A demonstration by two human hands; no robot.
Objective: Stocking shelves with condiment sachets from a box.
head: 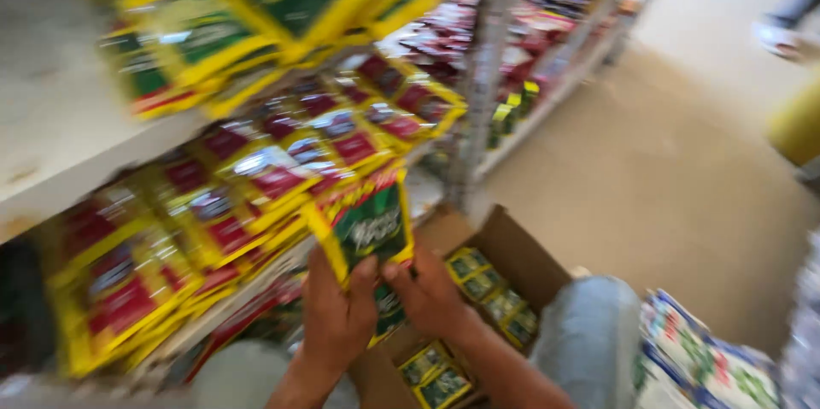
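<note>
While both hands grip a small stack of green-and-yellow packets (pixel 369 234) just in front of the middle shelf (pixel 111 161), the risk, as I judge it, is a slip: the left hand (pixel 337 315) and the right hand (pixel 431 294) pinch only the lower part of the glossy, flat pouches, so the top ones could fan out and fall, or knock loose the red-and-yellow packets (pixel 282 170) already crowded on that shelf. Each hand is closed around the stack, thumbs on the front face. The packets are thin, shiny, yellow-bordered with a green panel, held upright and slightly tilted. Directly below sits an open cardboard box (pixel 521 255) on the floor holding more of the same green packets. The view is motion-blurred, so fine detail is unclear.
</note>
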